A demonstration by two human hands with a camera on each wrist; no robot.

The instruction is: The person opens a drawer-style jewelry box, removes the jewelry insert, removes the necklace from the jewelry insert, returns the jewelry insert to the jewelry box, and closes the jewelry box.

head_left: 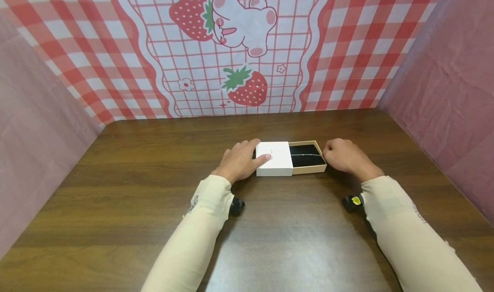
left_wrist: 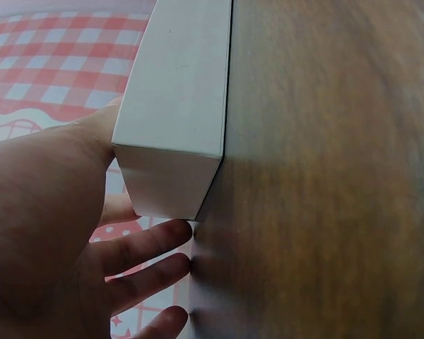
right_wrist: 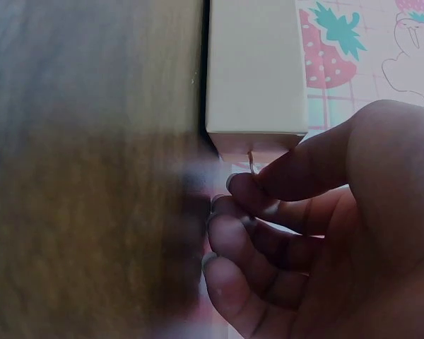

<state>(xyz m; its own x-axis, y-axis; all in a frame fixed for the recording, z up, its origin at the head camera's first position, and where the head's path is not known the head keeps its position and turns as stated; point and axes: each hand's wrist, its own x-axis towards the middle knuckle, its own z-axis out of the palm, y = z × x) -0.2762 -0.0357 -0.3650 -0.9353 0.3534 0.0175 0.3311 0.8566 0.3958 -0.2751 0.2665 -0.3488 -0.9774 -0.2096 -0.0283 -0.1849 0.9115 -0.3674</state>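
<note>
Where the tan-walled cardboard drawer [head_left: 309, 170] sits part-out of the white square cardboard sleeve [head_left: 278, 151], a fine silver-coloured chain [head_left: 302, 155] is exposed on flat black padding [head_left: 306, 161]. Thin tab [right_wrist: 251, 162] pinched by right hand [head_left: 344, 155], grip narrow; sleeve held by left hand [head_left: 240, 160] on brown wooden worktop [head_left: 154, 176]. Straight, level pull advised, sleeve kept braced.

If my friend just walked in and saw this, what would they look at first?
Probably the top strawberry and the white cartoon animal beside it, on the red checked cloth behind the table. Then, lower down, the white box, its drawer partly out, with a thin shiny chain across the black lining. The left hand rests on the box and the right hand pinches a little tab at the drawer's end.
</note>
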